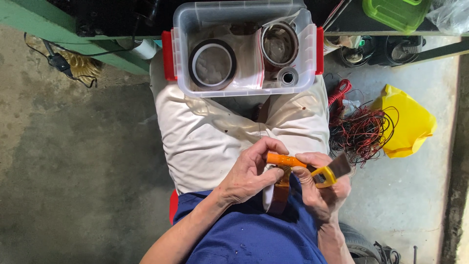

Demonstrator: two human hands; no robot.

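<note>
1. Orange piece (286,160): a short orange-wrapped bar, lying roughly level between both hands, over the lap and just above the blue shirt (254,234).
2. Tape strip (280,193): amber, translucent, hanging down from the orange piece between the two hands; its lower end lies against the shirt.
3. Left hand (251,173): comes in from the lower left, forearm bare, wrist bent inward. Fingers curled; thumb and fingertips pinch the left end of the orange piece. The palm faces the right hand.
4. Right hand (320,188): comes up from the bottom edge, fingers folded. It closes on the right end of the orange piece and also holds the cutter, which lies across the fingers.
5. Cutter (330,173): yellow handle with a flat grey blade pointing up and right, away from the tape strip. It sits just beside the right end of the orange piece; whether they touch cannot be told.
6. Box (244,49): clear plastic with red side clips, resting on the knees, well apart from the hands. Inside: a dark tape roll (212,63), a second tape ring (279,44), a small spool (287,77), and a clear bag.
7. Trousers (210,132): cream, stained, between box and hands.
8. Wires (359,129): red and dark tangle on the floor, right of the knee, beside a yellow bag (408,122).
</note>
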